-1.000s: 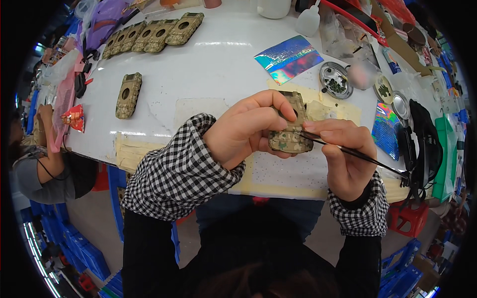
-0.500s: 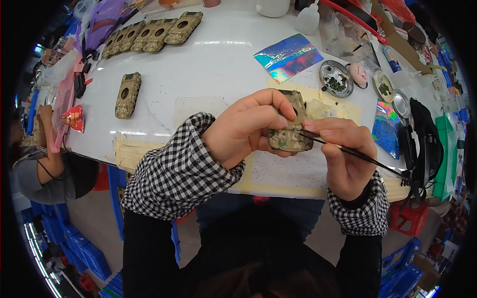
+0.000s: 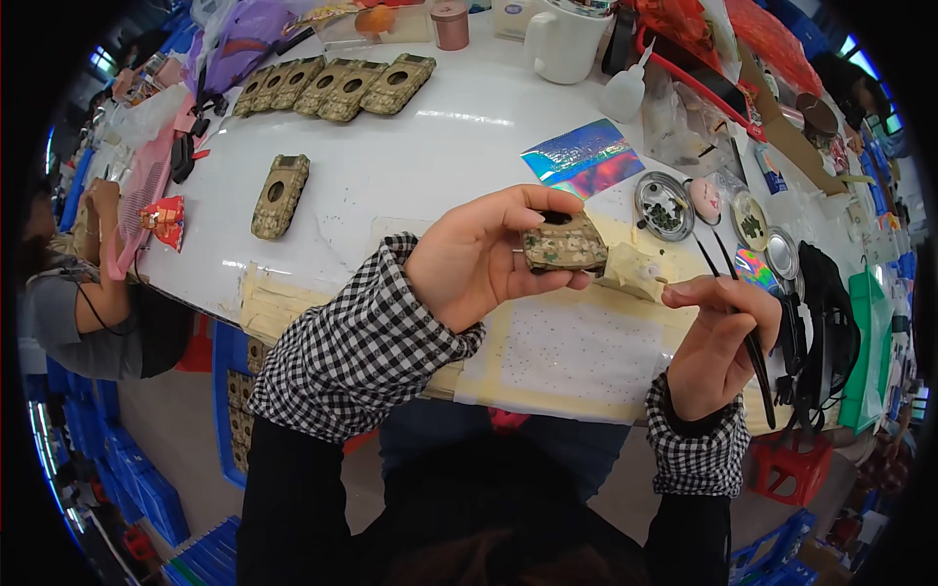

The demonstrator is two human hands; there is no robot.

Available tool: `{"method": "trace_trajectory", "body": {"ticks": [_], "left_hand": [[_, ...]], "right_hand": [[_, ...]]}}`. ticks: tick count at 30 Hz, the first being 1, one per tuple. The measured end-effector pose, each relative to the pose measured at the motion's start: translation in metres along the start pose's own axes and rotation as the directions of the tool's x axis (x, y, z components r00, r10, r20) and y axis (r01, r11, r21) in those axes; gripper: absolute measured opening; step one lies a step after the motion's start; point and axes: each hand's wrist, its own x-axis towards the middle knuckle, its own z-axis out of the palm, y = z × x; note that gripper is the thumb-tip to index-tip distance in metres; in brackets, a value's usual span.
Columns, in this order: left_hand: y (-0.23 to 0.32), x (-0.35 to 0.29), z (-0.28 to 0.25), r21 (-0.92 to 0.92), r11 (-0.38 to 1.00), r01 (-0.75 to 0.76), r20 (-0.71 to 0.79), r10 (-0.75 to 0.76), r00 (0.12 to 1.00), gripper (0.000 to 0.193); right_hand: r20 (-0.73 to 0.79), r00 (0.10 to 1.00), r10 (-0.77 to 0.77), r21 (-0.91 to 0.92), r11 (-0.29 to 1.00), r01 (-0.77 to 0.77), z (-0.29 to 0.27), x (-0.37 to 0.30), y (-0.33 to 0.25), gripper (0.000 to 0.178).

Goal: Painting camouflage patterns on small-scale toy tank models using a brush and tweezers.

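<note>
A camouflage-patterned toy tank hull [image 3: 567, 244] is gripped between the thumb and fingers of my left hand [image 3: 459, 256], raised over the worktop and tilted. My right hand [image 3: 725, 342], to the right of the hull and apart from it, holds black tweezers [image 3: 759, 369]. Their tips are spread and point away from me, near a round metal dish [image 3: 640, 217] of small dark green pieces [image 3: 666, 215]. I see nothing between the tips. Below the hull, a pale yellowish block [image 3: 635, 271] sits beside a taped-down white sheet [image 3: 576, 356] with tiny dark specks.
Similar hulls [image 3: 399, 86] stand in a row at the far left; a single hull [image 3: 280, 200] lies nearer. Behind are shiny foil [image 3: 583, 158], a squeeze bottle [image 3: 623, 93] and a white jug [image 3: 567, 44]. A green tray [image 3: 864, 352] borders the right; another person [image 3: 93, 313] sits left.
My right hand has drawn the tweezers rightward off the hull, and their tips now point away from me. The hull has turned in my left hand. The whole view has shifted slightly.
</note>
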Motion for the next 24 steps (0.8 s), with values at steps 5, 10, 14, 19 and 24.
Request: {"method": "trace_trajectory", "body": {"ticks": [5,10,14,19,24], "left_hand": [[0.000,0.002,-0.004,-0.005,1.000,-0.006,-0.015,0.006,1.000,0.038],[-0.002,0.006,-0.008,-0.021,1.000,-0.002,-0.009,0.002,1.000,0.036],[-0.003,0.005,-0.010,-0.016,1.000,0.003,-0.012,-0.003,1.000,0.035],[-0.004,0.007,-0.007,-0.006,1.000,0.014,-0.011,-0.014,1.000,0.033],[-0.005,0.009,-0.006,0.036,0.999,0.029,0.011,-0.030,1.000,0.031]], "right_hand": [[0.004,1.000,0.016,-0.050,0.999,-0.016,-0.002,-0.001,0.000,0.025],[0.029,0.999,0.020,-0.055,0.998,-0.018,-0.005,-0.001,0.000,0.022],[0.052,0.997,0.049,-0.038,0.998,-0.047,-0.003,-0.001,-0.001,0.015],[0.089,0.990,0.108,-0.190,0.978,-0.090,-0.003,0.003,-0.006,0.007],[0.068,0.997,0.022,-0.405,0.914,0.007,-0.019,0.012,-0.004,0.007]]}}
